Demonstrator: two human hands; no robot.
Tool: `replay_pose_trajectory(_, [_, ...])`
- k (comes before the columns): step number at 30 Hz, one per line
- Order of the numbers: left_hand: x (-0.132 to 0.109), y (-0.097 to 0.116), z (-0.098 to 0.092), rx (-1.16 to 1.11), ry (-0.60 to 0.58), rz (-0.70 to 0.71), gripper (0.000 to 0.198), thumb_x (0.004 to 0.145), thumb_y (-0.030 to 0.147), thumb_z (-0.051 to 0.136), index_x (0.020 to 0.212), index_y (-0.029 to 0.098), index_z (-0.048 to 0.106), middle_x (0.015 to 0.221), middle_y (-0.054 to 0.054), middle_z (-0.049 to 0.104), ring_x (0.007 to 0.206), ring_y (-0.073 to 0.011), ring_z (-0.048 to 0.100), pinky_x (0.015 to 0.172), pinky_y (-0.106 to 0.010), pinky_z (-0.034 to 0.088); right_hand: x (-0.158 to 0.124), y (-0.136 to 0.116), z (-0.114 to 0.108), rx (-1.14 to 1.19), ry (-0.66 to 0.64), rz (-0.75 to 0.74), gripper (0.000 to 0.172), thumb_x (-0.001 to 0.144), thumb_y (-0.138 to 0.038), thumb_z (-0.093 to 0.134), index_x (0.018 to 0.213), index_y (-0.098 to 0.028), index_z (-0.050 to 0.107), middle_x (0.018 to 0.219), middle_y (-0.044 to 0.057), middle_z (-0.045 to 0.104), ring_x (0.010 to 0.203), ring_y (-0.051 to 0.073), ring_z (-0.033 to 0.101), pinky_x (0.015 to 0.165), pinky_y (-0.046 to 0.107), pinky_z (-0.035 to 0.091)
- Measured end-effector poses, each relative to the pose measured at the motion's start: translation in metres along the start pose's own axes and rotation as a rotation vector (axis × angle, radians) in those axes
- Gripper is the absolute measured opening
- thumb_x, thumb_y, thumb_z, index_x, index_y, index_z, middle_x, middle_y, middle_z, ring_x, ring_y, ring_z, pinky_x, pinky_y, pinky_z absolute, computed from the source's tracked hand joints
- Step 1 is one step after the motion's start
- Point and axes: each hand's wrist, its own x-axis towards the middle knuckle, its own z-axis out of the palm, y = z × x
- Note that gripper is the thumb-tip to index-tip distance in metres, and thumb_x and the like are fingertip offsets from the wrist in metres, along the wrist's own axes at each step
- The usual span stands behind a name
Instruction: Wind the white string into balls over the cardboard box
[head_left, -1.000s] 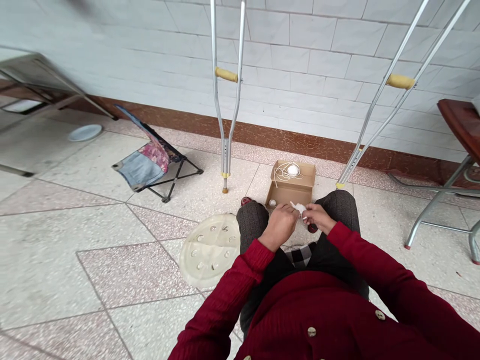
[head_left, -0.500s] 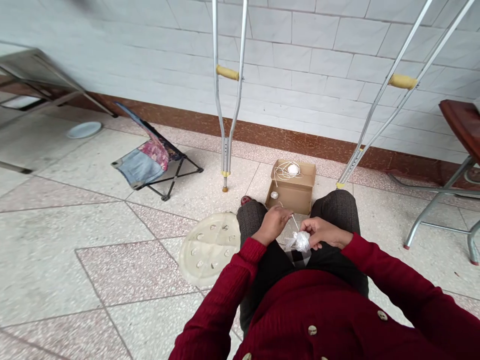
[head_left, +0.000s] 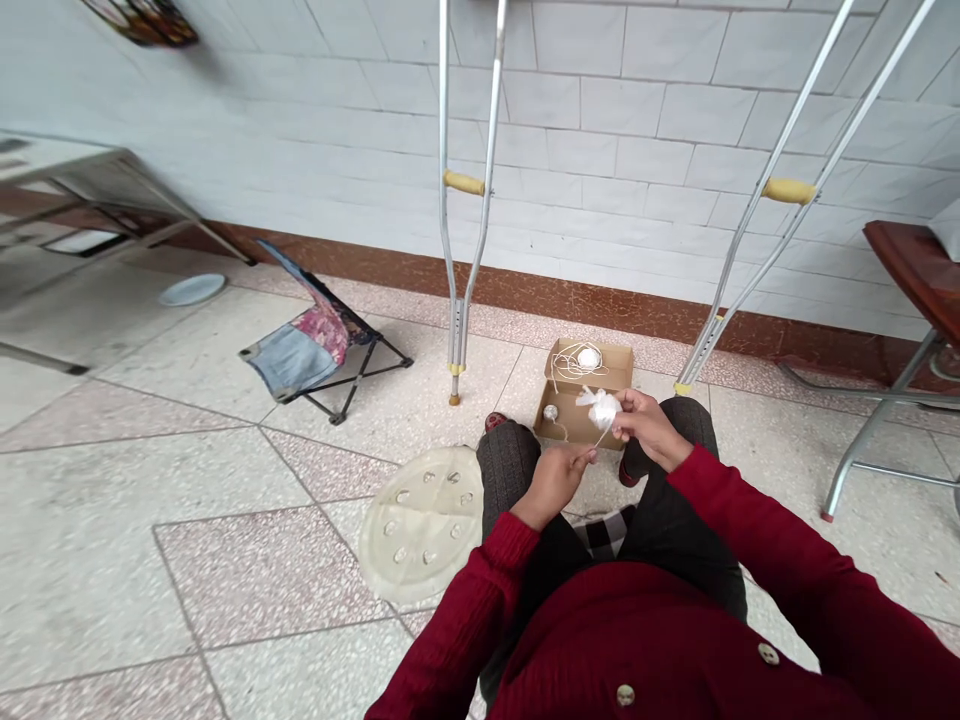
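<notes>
My right hand (head_left: 643, 424) is closed around a white bundle (head_left: 602, 408) that looks like thin plastic, with loose ends sticking out to the left. From the bundle a short white string (head_left: 602, 438) runs down to my left hand (head_left: 561, 480), whose thumb and fingertips pinch it. Both hands are above my knees, in front of an open cardboard box (head_left: 551, 398) on the floor. Inside the box lie a small white ball (head_left: 550, 412) and, toward the back, a larger white ball of string (head_left: 589, 357) with loose loops round it.
Two metal crutches (head_left: 454, 320) (head_left: 712, 330) lean on the tiled wall. A round pale mat (head_left: 420, 530) lies left of my legs. A folding chair (head_left: 307, 350) and a plate (head_left: 192, 290) are farther left. At right stands a brown-topped piece of furniture with metal legs (head_left: 911, 270).
My right hand has lifted the white bundle up and forward, over the box. My left hand has shifted slightly lower, still pinching the string. The view has tilted a little.
</notes>
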Motion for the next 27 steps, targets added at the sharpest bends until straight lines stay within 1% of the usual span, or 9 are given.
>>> replay_pose_trajectory(4, [0.013,-0.022,-0.017,0.025,0.046,0.047,0.023,0.091,0.023,0.051,0.078,0.016,0.068,0.078,-0.005,0.069,0.077,-0.0168,0.062,0.077,-0.028,0.046,-0.042,-0.009,0.013,-0.074,-0.355,0.113,0.028,0.056,-0.013,0.07,0.081,-0.018,0.059,0.06,-0.005,0.062,0.039,0.006,0.049,0.034,0.015,0.033])
replay_pose_trajectory(8, [0.037,-0.02,-0.035,0.161,0.016,0.217,0.02,0.091,0.019,0.049,0.088,0.018,0.068,0.087,-0.005,0.071,0.083,-0.0169,0.063,0.092,-0.034,0.041,-0.05,0.014,0.009,-0.212,-0.615,0.334,0.03,0.052,-0.009,0.07,0.079,-0.017,0.059,0.058,-0.005,0.062,0.038,0.007,0.051,0.034,0.015,0.036])
replay_pose_trajectory(10, [0.045,-0.011,-0.045,0.266,-0.006,0.258,0.02,0.091,0.017,0.049,0.086,0.018,0.068,0.084,-0.005,0.07,0.081,-0.0171,0.062,0.093,-0.035,0.04,-0.036,0.027,-0.002,-0.303,-0.595,0.395,0.029,0.05,-0.007,0.069,0.076,-0.016,0.059,0.053,-0.005,0.06,0.036,0.008,0.05,0.033,0.015,0.035])
replay_pose_trajectory(11, [0.047,-0.005,-0.049,0.32,-0.011,0.267,0.02,0.09,0.017,0.048,0.082,0.017,0.067,0.08,-0.005,0.069,0.078,-0.0173,0.062,0.092,-0.035,0.04,-0.025,0.031,-0.008,-0.322,-0.525,0.404,0.027,0.049,-0.008,0.068,0.074,-0.016,0.059,0.05,-0.005,0.059,0.035,0.008,0.049,0.032,0.015,0.034])
replay_pose_trajectory(15, [0.042,0.018,-0.054,0.466,0.045,0.215,0.024,0.091,0.02,0.047,0.075,0.017,0.064,0.073,-0.006,0.066,0.073,-0.0187,0.059,0.082,-0.033,0.043,0.025,0.029,-0.025,-0.229,-0.107,0.291,0.017,0.05,-0.013,0.065,0.065,-0.015,0.057,0.045,-0.002,0.058,0.034,0.009,0.047,0.031,0.016,0.032])
replay_pose_trajectory(17, [0.035,0.026,-0.048,0.497,0.066,0.175,0.025,0.091,0.02,0.046,0.074,0.017,0.064,0.072,-0.006,0.066,0.072,-0.0197,0.059,0.078,-0.033,0.043,0.047,0.018,-0.022,-0.201,0.022,0.172,0.018,0.049,-0.011,0.064,0.064,-0.016,0.055,0.043,-0.003,0.056,0.035,0.008,0.046,0.032,0.016,0.032])
replay_pose_trajectory(20, [0.029,0.031,-0.036,0.448,0.125,0.091,0.028,0.093,0.022,0.043,0.074,0.017,0.064,0.071,-0.007,0.065,0.072,-0.0199,0.06,0.071,-0.03,0.042,0.068,-0.009,-0.002,-0.155,0.108,0.011,0.024,0.05,-0.012,0.064,0.071,-0.017,0.054,0.045,-0.006,0.055,0.039,0.007,0.047,0.036,0.015,0.035])
replay_pose_trajectory(23, [0.028,0.027,-0.033,0.263,0.191,0.003,0.031,0.095,0.024,0.042,0.073,0.017,0.064,0.071,-0.004,0.065,0.069,-0.0169,0.059,0.065,-0.026,0.04,0.061,-0.048,0.022,-0.025,0.073,-0.165,0.027,0.054,-0.015,0.066,0.079,-0.016,0.056,0.053,-0.006,0.057,0.042,0.006,0.047,0.038,0.015,0.034])
replay_pose_trajectory(27, [0.033,0.017,-0.053,0.088,0.261,-0.032,0.032,0.095,0.027,0.043,0.073,0.016,0.064,0.072,-0.002,0.066,0.07,-0.0148,0.059,0.065,-0.023,0.041,0.009,-0.084,0.029,0.016,-0.273,-0.172,0.028,0.06,-0.016,0.068,0.087,-0.015,0.06,0.064,-0.004,0.059,0.043,0.004,0.045,0.036,0.014,0.029])
